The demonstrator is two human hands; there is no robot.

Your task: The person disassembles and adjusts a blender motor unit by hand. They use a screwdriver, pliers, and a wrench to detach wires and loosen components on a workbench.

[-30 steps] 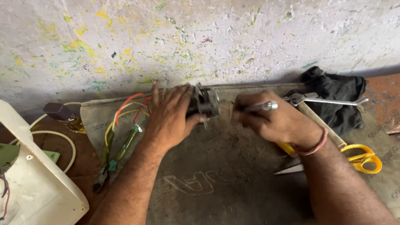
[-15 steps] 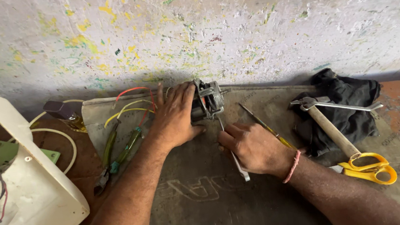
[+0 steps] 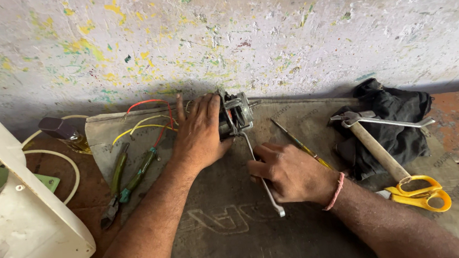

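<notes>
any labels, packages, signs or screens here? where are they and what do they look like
No packages, signs or screens in view; only printed markings.
Large faded print on the grey-brown mat, between the two forearms: pale outlined block letters.
Small dark print along the mat's right edge, beyond the yellow-handled scissors: thin lines of lettering.
Small dark print on the mat's far edge, right of the motor that the left hand steadies: short and faint.
</notes>
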